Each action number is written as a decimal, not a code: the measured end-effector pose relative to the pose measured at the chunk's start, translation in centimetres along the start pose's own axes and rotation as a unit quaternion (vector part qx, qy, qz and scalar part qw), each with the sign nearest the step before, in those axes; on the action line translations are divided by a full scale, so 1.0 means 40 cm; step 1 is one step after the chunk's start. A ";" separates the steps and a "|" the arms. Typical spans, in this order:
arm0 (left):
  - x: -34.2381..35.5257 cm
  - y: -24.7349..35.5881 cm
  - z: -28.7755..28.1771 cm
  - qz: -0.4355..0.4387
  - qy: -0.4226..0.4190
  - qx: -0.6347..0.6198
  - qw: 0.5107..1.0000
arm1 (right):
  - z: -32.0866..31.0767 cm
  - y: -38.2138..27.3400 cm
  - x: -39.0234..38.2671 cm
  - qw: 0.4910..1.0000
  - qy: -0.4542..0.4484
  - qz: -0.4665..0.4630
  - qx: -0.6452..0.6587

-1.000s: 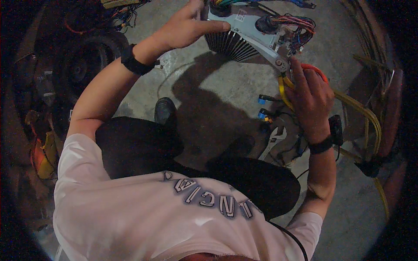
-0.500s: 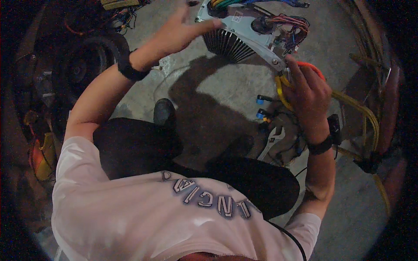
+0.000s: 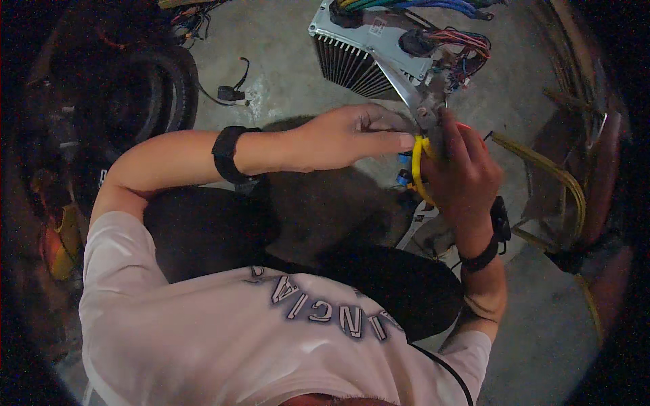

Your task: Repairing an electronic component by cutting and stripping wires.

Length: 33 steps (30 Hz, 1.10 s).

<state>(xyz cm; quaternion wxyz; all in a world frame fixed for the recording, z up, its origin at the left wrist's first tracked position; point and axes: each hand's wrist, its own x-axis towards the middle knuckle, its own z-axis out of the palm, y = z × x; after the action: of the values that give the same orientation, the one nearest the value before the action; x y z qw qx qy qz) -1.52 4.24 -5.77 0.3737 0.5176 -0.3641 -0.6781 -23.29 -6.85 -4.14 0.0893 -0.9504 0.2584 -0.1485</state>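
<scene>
In my right hand [image 3: 468, 172] is a pair of scissors [image 3: 401, 86] with long silver blades, one yellow handle and one orange-red handle. The blades point up and left, lying across the view of a silver metal box [image 3: 359, 34]. This box has black cooling fins and thick bundles of coloured wires coming out of its top. My left hand [image 3: 355, 137] is closed, thumb and fingertips at the yellow handle near the pivot; its exact grip is partly hidden. An open-end wrench [image 3: 412, 230] lies on the floor below my right hand.
Blue-tipped connectors [image 3: 404, 177] show under the scissors. A black connector with a cable [image 3: 232, 93] rests on the concrete floor. Wheel-like black rings [image 3: 152, 95] stand at the left. Yellowish cable sleeving [image 3: 555, 168] runs along the right, beside a dark red tube [image 3: 606, 176].
My left hand has left the metal box and come down right to the scissors' handle. The scissors now point more steeply upward, and my right hand has shifted slightly left and down.
</scene>
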 end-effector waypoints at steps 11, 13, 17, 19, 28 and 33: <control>0.070 0.054 0.080 -0.046 0.058 -0.230 0.970 | -0.041 0.033 0.028 0.998 -0.028 -0.046 -0.013; 0.066 0.057 0.083 -0.047 0.053 -0.233 0.970 | -0.050 0.012 0.021 0.999 -0.019 -0.027 -0.004; 0.057 0.062 0.081 -0.043 0.051 -0.267 0.961 | -0.076 -0.005 0.032 0.998 -0.064 0.004 0.027; 0.047 0.075 0.079 -0.056 0.053 -0.257 0.963 | -0.088 0.003 0.043 0.996 -0.074 0.001 0.046; 0.084 0.072 0.092 -0.040 0.018 -0.322 0.946 | -0.083 0.052 0.063 0.992 -0.040 -0.113 -0.033; 0.129 0.004 0.109 0.241 0.104 -0.169 0.950 | -0.085 0.033 0.070 0.993 -0.038 -0.111 -0.018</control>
<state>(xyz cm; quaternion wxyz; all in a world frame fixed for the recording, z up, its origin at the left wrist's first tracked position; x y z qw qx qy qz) -6.69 0.08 -6.97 0.6436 0.4117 -0.3169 -0.5620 -22.72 -9.73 -0.60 0.0648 -0.9796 0.1500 -0.1168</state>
